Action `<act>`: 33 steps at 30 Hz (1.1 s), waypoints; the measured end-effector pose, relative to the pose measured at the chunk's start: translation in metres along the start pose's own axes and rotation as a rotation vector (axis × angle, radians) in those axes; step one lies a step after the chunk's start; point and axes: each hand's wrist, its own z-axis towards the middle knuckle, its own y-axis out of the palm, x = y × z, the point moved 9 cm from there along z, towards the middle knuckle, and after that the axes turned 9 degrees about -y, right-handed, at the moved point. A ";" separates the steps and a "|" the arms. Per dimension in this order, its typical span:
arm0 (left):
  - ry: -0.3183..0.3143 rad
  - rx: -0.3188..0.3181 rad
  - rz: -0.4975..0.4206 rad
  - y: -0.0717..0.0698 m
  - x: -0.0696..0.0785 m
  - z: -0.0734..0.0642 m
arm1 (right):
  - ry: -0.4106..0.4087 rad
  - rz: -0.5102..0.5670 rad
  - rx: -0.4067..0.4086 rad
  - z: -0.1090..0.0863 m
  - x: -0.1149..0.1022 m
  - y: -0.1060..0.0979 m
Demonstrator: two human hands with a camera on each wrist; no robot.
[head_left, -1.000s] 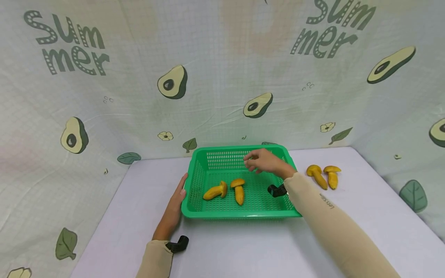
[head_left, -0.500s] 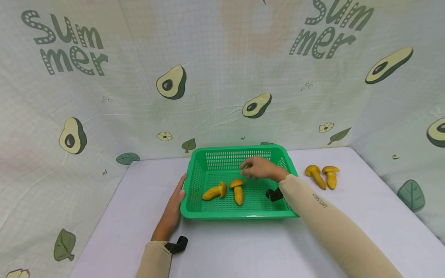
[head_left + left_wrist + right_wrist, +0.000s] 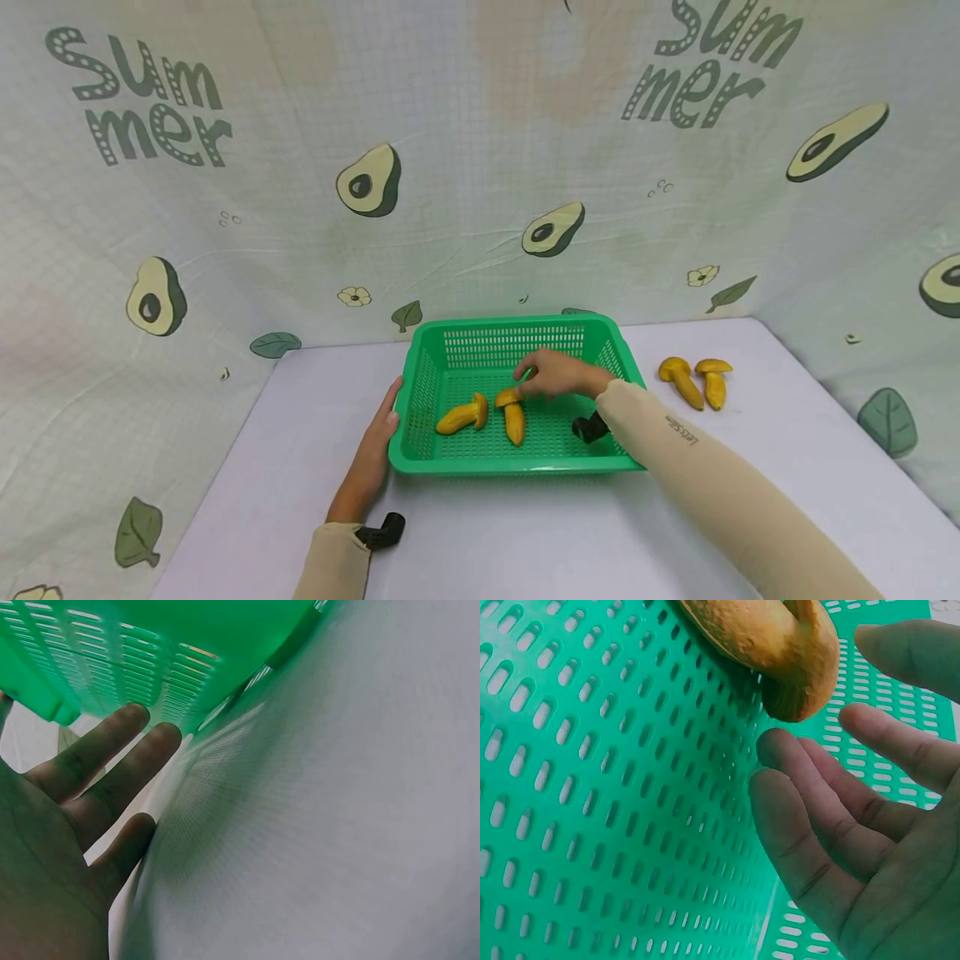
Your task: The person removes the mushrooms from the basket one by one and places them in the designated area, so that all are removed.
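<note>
A green plastic basket stands on the white-covered table. Two yellow-brown mushrooms lie in it: a left mushroom on its side, and a right mushroom with its cap toward the back. My right hand hovers inside the basket beside the right mushroom's cap. In the right wrist view, its spread, slightly bent fingers stand just apart from a mushroom. My left hand lies along the basket's left side, fingers extended beside the slotted wall in the left wrist view.
Two more mushrooms lie on the table right of the basket, a nearer-left mushroom and a far-right mushroom. A printed cloth backdrop rises behind the table and along both sides.
My right hand has come down and slightly left, from above the basket's back part to the right mushroom's cap. The left hand stays at the basket's side.
</note>
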 end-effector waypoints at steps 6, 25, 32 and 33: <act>0.002 0.002 -0.009 0.000 0.000 -0.001 | 0.000 -0.027 -0.027 0.001 0.000 0.004; 0.002 0.000 0.008 0.001 0.003 -0.002 | -0.007 -0.102 -0.096 0.003 -0.005 0.012; -0.008 -0.004 0.004 0.002 0.003 -0.002 | -0.009 -0.098 -0.105 0.006 -0.004 0.013; -0.009 -0.004 0.004 0.001 0.002 -0.002 | -0.011 -0.103 -0.105 0.006 -0.005 0.013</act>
